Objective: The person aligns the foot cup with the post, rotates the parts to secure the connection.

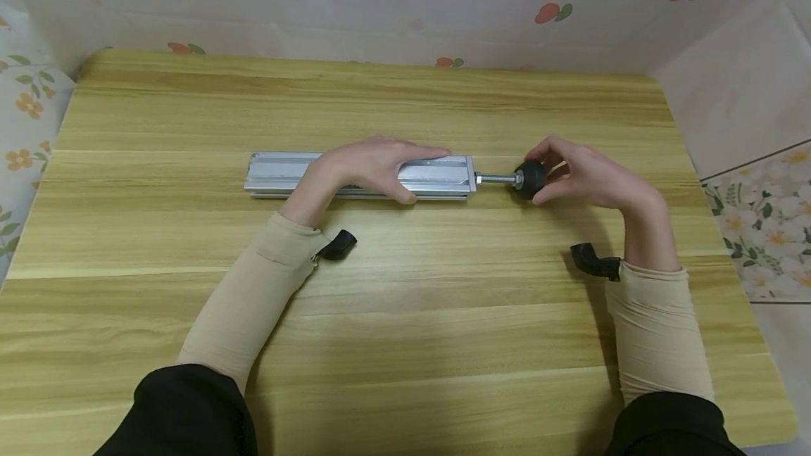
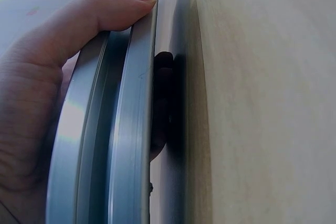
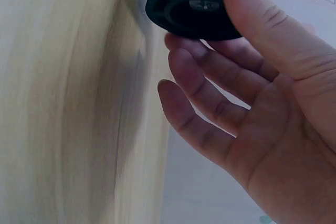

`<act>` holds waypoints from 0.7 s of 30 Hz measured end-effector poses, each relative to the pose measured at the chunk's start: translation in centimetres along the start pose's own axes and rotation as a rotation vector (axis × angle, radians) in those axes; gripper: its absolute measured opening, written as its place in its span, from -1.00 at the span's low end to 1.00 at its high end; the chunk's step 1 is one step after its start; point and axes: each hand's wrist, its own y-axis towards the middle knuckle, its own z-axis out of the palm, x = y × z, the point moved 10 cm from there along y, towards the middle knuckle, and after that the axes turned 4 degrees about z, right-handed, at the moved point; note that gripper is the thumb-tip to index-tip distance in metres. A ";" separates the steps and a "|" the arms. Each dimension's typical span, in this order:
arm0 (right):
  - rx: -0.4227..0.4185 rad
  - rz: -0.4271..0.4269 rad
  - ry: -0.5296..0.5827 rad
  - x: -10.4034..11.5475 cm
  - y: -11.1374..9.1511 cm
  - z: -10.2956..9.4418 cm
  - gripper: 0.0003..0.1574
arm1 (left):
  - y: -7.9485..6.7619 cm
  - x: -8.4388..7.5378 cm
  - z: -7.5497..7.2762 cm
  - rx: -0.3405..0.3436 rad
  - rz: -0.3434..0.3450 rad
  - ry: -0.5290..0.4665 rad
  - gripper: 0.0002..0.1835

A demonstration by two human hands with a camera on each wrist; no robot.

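Observation:
A length of slotted aluminium profile (image 1: 279,173) lies crosswise over the table, held by my left hand (image 1: 367,164) from above. In the left wrist view the thumb presses along one slotted side of the profile (image 2: 134,114), and dark fingertips show beyond its lower edge. From the plate at the profile's right end a threaded rod (image 1: 497,179) with a nut (image 1: 479,178) sticks out. This rod carries a black round levelling foot (image 1: 529,180). My right hand (image 1: 595,173) pinches the foot's rim between thumb and fingers; the right wrist view shows its hollow underside (image 3: 178,11).
The wood-grain table (image 1: 405,315) reaches back to a fruit-patterned sheet (image 1: 380,13). Black curved camera mounts stick out from the left sleeve (image 1: 243,301) and the right sleeve (image 1: 659,329), low over the tabletop. Floral tiles (image 1: 767,231) show beyond the right edge.

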 end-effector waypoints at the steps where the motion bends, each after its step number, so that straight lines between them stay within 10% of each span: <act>1: 0.000 -0.013 -0.011 0.0 -0.1 -0.1 -0.29 | 0.0 0.0 0.0 0.000 0.000 -0.001 -0.01; 21: 0.055 0.041 -0.045 -0.9 -0.2 0.0 -0.38 | -0.1 -0.2 0.0 0.007 -0.005 -0.003 -0.01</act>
